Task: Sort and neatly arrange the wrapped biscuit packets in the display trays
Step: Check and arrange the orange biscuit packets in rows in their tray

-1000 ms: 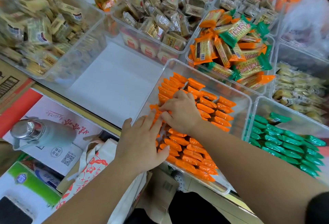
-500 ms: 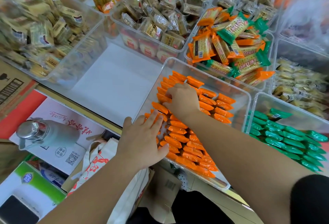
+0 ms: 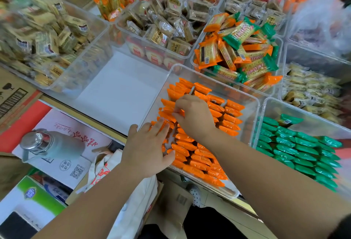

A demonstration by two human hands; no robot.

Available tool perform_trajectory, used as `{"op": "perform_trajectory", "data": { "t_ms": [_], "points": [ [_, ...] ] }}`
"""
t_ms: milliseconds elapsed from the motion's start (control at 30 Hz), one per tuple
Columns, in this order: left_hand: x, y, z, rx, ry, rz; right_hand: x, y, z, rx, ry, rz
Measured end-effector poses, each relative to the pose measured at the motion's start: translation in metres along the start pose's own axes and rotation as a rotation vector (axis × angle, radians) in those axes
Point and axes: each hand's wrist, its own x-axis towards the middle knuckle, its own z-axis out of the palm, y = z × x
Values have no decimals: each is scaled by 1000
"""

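Observation:
A clear tray [image 3: 255, 104] in front of me holds rows of small orange biscuit packets [image 3: 199, 160]. My right hand [image 3: 193, 115] is over the left rows, its fingers curled down and pinching an orange packet at the left column. My left hand [image 3: 148, 149] lies at the tray's near-left edge, with straight fingers pressing against the sides of the orange packets. To the right, a second clear tray [image 3: 266, 106] holds neat rows of green packets [image 3: 296, 149]. Behind them, a tray of mixed orange and green cracker packs [image 3: 237, 54] sits in a loose heap.
More clear trays of beige and brown wrapped biscuits [image 3: 47, 37] fill the back and left. A bare white shelf patch [image 3: 117, 90] lies left of the orange tray. Below the shelf are a metal-capped flask [image 3: 47, 144], cardboard boxes and a cloth bag [image 3: 106, 170].
My right hand reached farther up the left rows of orange packets, then drew back a little toward me. My left hand stayed at the tray's near-left edge.

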Motion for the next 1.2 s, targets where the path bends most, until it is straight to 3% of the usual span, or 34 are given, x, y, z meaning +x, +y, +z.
{"op": "perform_trajectory", "data": {
  "t_ms": [233, 367, 467, 567, 633, 967, 1067, 1200],
  "points": [
    [-13, 4, -10, -43, -12, -6, -36, -7, -55, 166, 167, 115],
    [-43, 20, -29, -218, 125, -52, -64, -16, -99, 335, 214, 289],
    [-74, 35, -49, -608, 212, -188, -95, -32, -129, 531, 178, 444],
    [-102, 53, -75, -1287, 130, -415, -128, -56, -152, 786, 111, 542],
    [-118, 63, -88, -1481, 183, -494, -147, -71, -161, 919, 75, 565],
    [-168, 72, -120, -1471, 305, -490, -180, -86, -180, 1266, -97, 586],
    [-178, 71, -124, -1565, 281, -488, -184, -82, -179, 1538, -187, 607],
    [-188, 69, -126, -1739, 192, -408, -188, -83, -177, 1653, -214, 625]
  ]
}}
